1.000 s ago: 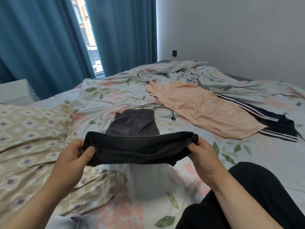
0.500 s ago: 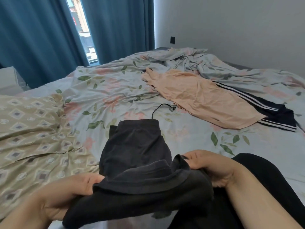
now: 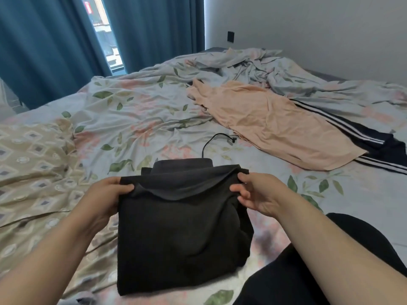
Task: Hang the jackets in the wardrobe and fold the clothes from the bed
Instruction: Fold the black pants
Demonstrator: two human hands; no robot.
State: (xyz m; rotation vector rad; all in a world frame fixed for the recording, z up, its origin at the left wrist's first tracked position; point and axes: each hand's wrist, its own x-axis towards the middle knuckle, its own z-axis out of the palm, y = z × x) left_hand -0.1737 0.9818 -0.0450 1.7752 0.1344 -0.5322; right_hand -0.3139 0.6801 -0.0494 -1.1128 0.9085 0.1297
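While the black garment [image 3: 180, 234] lies folded on the bed [image 3: 136, 119], its far edge is pinched at both corners: the left hand [image 3: 108, 194] is closed on the left corner, the right hand [image 3: 253, 192] is closed on the right, thumbs on top of the cloth. A black drawstring [image 3: 217, 139] is seen curling out onto the sheet just beyond the garment. The floral sheet [image 3: 141, 111] is spread over the bed, rumpled and bunched into a heap far beyond the garment, toward the wall [image 3: 308, 29]. To the garment's left, a beige diamond-patterned cover [image 3: 33, 164] is draped. Beyond and to its right, a peach garment [image 3: 275, 124] is laid flat, overlapping a dark striped garment [image 3: 378, 142]. Behind the bed, teal curtains [image 3: 44, 45] are drawn apart at a bright gap of window [image 3: 103, 34]. A small dark wall socket [image 3: 230, 37] is set on the pale wall. A dark-clothed leg [image 3: 297, 282] is glimpsed right of the garment.
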